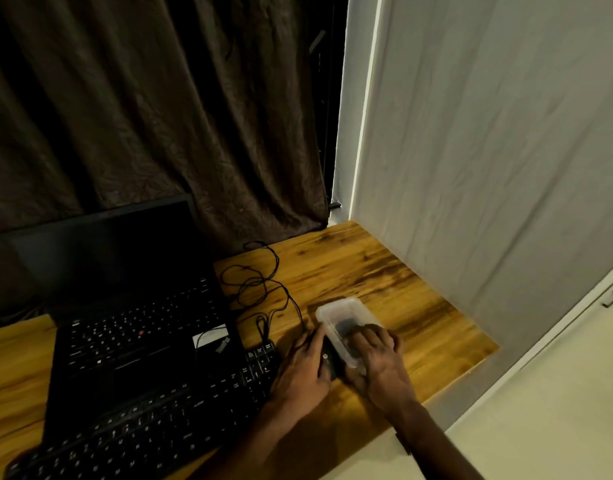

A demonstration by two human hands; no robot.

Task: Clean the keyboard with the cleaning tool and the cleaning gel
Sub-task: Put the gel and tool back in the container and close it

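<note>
A black external keyboard [152, 420] lies at the front of the wooden desk [384, 271], before an open black laptop [138, 323]. To its right stands a clear plastic box [336, 311] with a dark lump of cleaning gel [346, 326] inside. My right hand [377, 355] reaches into the box, fingers down on the gel. My left hand [305, 365] rests against the box's left side and over a dark mouse-like object [329, 358]. No separate cleaning tool is clearly visible.
A tangled black cable [260, 282] lies behind the box, right of the laptop. A dark curtain [159, 116] hangs behind the desk and a pale sheet [488, 150] at the right. The desk's right edge drops off near the box.
</note>
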